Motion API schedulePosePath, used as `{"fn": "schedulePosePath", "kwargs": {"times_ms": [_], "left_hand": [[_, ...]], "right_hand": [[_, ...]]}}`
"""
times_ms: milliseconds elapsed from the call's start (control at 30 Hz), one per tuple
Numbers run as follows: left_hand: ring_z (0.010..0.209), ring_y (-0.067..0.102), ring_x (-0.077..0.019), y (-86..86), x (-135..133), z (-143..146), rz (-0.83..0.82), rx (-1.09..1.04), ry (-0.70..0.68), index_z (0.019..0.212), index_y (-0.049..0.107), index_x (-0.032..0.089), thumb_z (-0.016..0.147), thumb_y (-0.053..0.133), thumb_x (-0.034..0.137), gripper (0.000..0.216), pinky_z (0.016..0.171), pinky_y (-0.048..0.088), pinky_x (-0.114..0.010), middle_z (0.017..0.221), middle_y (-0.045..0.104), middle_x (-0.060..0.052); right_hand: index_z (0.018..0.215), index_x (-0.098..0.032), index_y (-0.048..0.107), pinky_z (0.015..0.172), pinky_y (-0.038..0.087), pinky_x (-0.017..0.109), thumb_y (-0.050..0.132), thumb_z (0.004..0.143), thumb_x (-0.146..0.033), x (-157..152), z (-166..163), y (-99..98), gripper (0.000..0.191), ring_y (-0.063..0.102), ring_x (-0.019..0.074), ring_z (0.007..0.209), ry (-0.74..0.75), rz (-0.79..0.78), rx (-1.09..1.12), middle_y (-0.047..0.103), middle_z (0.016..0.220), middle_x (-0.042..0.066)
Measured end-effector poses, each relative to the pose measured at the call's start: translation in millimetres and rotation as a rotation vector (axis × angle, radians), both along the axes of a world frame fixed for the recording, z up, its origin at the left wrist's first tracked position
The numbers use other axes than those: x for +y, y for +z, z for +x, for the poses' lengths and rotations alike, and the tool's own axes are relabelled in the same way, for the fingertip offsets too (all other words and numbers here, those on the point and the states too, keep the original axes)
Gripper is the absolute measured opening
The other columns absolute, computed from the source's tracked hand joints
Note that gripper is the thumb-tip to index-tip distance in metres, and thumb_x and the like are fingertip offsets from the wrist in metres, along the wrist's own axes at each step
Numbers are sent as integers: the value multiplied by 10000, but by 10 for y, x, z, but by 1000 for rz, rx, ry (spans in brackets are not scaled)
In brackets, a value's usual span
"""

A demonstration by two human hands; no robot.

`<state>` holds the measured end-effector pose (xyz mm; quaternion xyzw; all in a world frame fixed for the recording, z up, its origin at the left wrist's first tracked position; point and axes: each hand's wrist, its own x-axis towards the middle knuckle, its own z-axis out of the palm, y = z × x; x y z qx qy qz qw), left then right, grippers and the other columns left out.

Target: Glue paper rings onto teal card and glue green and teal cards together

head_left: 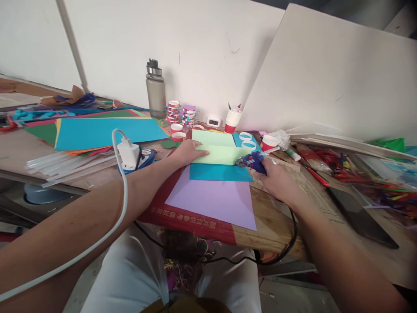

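Observation:
My right hand (276, 176) is wrapped round a blue hot glue gun (256, 161), its nozzle pointing left at the lower right edge of a folded light green paper (218, 154). A glue stick pokes out of the gun's back. My left hand (189, 153) pinches the left side of the green paper, thumb on top. Under it lies a blue paper sheet (215, 172), and below that a purple sheet (215, 200). White paper rings (246, 141) rest on blue paper just behind the gun.
A grey bottle (155, 91), stacked cup rings (173, 112), a small clock (213, 122) and a cup stack with pens (233, 120) stand behind. Coloured paper (104, 132), clear glue sticks (71, 165) and a charger (128, 154) are left. A black phone-like slab (361, 215) lies right.

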<state>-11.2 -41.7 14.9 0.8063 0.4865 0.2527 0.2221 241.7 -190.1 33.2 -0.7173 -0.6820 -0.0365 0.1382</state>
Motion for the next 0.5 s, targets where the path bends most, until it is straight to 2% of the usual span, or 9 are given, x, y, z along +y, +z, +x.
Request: {"fn": "schedulePosePath", "kwargs": {"times_ms": [333,500], "left_hand": [[1137,553,-283,12,-9,5,4,22,32,1202,599,98,701,648,519,657,958,412,-295,1215,626,-103],[1087,583,-282,-37,42,2,-5,-11,18,1196,597,80,687,654,530,681,927,434,-302,1192,634,-123]], "right_hand": [[1134,-126,519,805,394,314,476,860,-252,88,-356,-32,305,555,261,1014,144,8,23,626,1110,152],[1147,-133,506,750,390,293,479,864,-240,100,-540,13,303,579,251,949,161,-25,10,644,1062,137]]}}
